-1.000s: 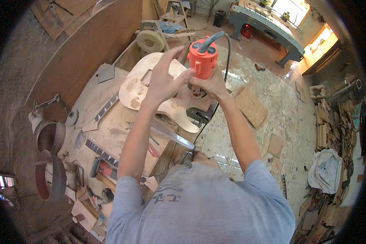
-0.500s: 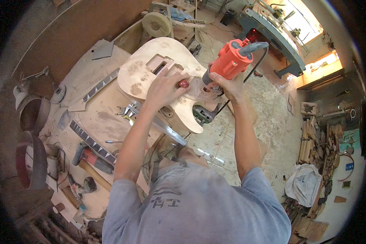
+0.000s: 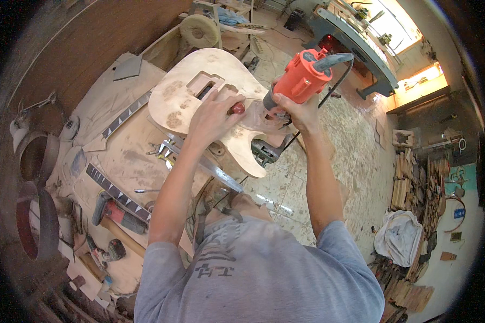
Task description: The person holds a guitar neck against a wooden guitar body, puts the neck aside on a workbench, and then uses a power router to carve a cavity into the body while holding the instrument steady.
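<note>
Router (image 3: pixel 307 78), red, tilted, w/ black cord (image 3: pixel 339 83) curving off the top; lower end over the neck end of a pale wood guitar body (image 3: pixel 170 94). Can't tell if its bit touches wood. L hand (image 3: pixel 214 117) curled round a dark red knob (image 3: pixel 238 108) nr the router's foot, thumb & index either side, back of hand up. R hand (image 3: pixel 303 114) wrapped round the router's lower housing, thumb on the near side; other fingers mostly hidden.

Guitar body lies flat at bench edge, face up, brown patches on it. Two pockets cut in its face: bigger one (image 3: pixel 202 84) has a dark slot in its floor; smaller one (image 3: pixel 229 89) right beside, partly behind L hand's fingers. Metal bar (image 3: pixel 222 176) passes below L wrist.

Bench (image 3: pixel 140 175): two dark fretboards w/ white triangles, one (image 3: pixel 126 115) nr guitar body, other (image 3: pixel 118 192) closer to the person; red/black power tool (image 3: pixel 124 216) & drill (image 3: pixel 112 250) nearby. Two belt loops (image 3: pixel 47 220) stand upright at far L.

Black bin (image 3: pixel 294 20) on floor up top, contents too small to tell. White sack (image 3: pixel 397 238) slumped by scrap wood (image 3: pixel 403 180) at R; can't see what's in it.
</note>
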The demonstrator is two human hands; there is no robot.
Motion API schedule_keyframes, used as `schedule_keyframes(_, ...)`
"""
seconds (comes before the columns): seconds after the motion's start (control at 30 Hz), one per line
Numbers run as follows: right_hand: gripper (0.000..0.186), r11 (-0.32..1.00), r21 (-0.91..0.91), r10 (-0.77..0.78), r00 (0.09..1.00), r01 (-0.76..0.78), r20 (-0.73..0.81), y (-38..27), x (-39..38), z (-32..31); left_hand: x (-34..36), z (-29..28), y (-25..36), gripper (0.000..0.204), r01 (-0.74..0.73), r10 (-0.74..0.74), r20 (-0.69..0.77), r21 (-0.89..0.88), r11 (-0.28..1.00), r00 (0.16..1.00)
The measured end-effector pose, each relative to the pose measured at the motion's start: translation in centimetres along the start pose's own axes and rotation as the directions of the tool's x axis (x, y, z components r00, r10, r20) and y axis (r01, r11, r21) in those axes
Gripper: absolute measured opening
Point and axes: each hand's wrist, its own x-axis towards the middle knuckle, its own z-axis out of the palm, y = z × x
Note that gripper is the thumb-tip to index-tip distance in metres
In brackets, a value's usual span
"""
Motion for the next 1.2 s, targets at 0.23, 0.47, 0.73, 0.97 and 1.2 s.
schedule_keyframes(0.23, 0.072, 0.999, 0.035, 0.025, 1.000, -0.024, -0.019, 0.0, -0.1, 0.3, 0.2, 0.6, -0.9, 0.046, -0.055, 0.054, -0.021, -0.063, 0.996, 0.998)
schedule_keyframes(0.47, 0.076, 0.999, -0.006, 0.040, 0.998, -0.040, -0.046, 0.2, -0.7, 0.6, -0.2, 1.0, -1.5, 0.047, -0.040, 0.038, -0.023, -0.072, 0.997, 0.999)
schedule_keyframes(0.73, 0.073, 0.996, 0.015, 0.087, 0.994, -0.086, -0.072, -1.0, -1.2, 1.5, 0.0, 0.3, -1.0, 0.048, -0.007, 0.009, 0.017, -0.121, 0.993, 1.000)
schedule_keyframes(0.97, 0.075, 1.000, 0.015, 0.023, 0.996, -0.021, -0.085, -0.3, -1.2, 1.6, 0.2, 0.7, -1.8, 0.047, -0.062, 0.064, 0.003, -0.165, 0.984, 0.998)
schedule_keyframes(1.2, 0.076, 0.999, -0.026, 0.020, 0.996, -0.022, -0.090, -0.7, -1.7, 1.8, 0.0, 0.4, -1.5, 0.045, -0.044, 0.044, -0.004, -0.205, 0.978, 0.999)
